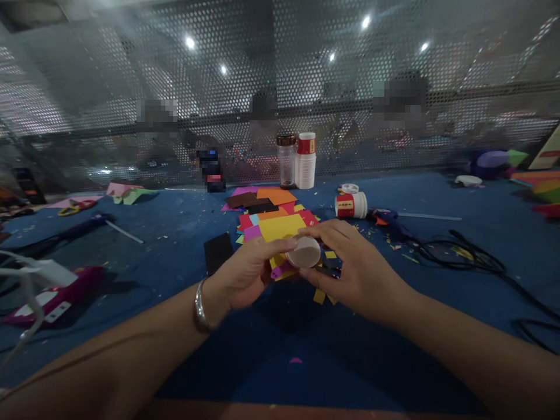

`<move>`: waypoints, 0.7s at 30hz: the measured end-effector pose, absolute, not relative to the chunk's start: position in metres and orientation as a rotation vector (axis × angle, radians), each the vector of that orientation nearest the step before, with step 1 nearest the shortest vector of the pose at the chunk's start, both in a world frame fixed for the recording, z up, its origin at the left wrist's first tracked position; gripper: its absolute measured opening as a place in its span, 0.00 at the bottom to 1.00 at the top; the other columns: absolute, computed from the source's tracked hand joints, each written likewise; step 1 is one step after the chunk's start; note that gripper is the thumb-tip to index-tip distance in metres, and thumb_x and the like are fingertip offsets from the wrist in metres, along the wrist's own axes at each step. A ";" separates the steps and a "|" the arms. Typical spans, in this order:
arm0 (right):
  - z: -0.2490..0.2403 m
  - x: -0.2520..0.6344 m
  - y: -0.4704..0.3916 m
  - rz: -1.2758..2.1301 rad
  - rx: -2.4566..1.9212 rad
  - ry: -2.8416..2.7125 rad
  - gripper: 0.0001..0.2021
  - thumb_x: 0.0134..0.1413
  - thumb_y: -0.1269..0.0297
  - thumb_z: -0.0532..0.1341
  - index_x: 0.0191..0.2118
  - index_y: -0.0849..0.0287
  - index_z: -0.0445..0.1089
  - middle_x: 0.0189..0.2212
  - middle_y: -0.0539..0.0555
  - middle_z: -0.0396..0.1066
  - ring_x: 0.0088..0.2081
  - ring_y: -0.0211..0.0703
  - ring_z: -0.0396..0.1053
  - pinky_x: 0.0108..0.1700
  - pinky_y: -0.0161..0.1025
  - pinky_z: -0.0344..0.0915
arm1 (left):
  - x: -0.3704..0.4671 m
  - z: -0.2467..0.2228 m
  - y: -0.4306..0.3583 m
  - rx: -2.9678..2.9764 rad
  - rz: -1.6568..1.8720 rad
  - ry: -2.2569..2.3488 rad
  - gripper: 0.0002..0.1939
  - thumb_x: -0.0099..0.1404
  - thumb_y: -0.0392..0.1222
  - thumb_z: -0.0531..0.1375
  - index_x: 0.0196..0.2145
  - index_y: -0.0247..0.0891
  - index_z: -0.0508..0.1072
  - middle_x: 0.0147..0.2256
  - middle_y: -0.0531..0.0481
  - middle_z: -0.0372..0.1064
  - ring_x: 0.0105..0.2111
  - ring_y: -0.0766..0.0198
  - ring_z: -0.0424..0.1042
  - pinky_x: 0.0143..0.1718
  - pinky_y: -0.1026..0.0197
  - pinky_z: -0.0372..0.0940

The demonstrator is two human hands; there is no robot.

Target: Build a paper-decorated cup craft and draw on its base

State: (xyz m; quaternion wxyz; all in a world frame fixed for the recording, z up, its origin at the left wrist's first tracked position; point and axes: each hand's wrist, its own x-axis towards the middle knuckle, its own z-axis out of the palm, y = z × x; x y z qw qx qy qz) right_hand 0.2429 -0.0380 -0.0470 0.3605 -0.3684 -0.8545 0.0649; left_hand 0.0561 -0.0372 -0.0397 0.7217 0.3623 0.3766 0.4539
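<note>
A blue tabletop, littered with scraps, meets a perforated screen. Above coloured paper, the left hand and right hand grip a white paper cup, round end facing the wearer, long axis foreshortened.
</note>
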 end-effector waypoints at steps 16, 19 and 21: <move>-0.043 0.243 -0.036 0.306 -0.966 -2.277 0.18 0.58 0.62 0.64 0.53 0.60 0.70 0.47 0.59 0.73 0.50 0.51 0.69 0.52 0.50 0.67 | 0.050 -0.045 -0.035 0.927 0.940 0.906 0.14 0.51 0.39 0.73 0.36 0.34 0.80 0.32 0.48 0.75 0.27 0.66 0.71 0.25 0.66 0.69; -0.043 0.244 -0.036 0.317 -0.956 -2.288 0.18 0.58 0.62 0.64 0.53 0.60 0.70 0.47 0.59 0.74 0.50 0.51 0.70 0.53 0.50 0.67 | 0.049 -0.045 -0.034 0.930 0.908 0.888 0.13 0.50 0.40 0.73 0.34 0.34 0.80 0.29 0.50 0.74 0.25 0.68 0.70 0.25 0.67 0.68; -0.042 0.244 -0.035 0.321 -0.959 -2.287 0.18 0.58 0.61 0.64 0.53 0.60 0.70 0.48 0.59 0.74 0.50 0.51 0.70 0.53 0.50 0.67 | 0.050 -0.045 -0.033 0.923 0.918 0.890 0.13 0.50 0.39 0.73 0.34 0.34 0.80 0.29 0.50 0.75 0.25 0.68 0.70 0.24 0.67 0.67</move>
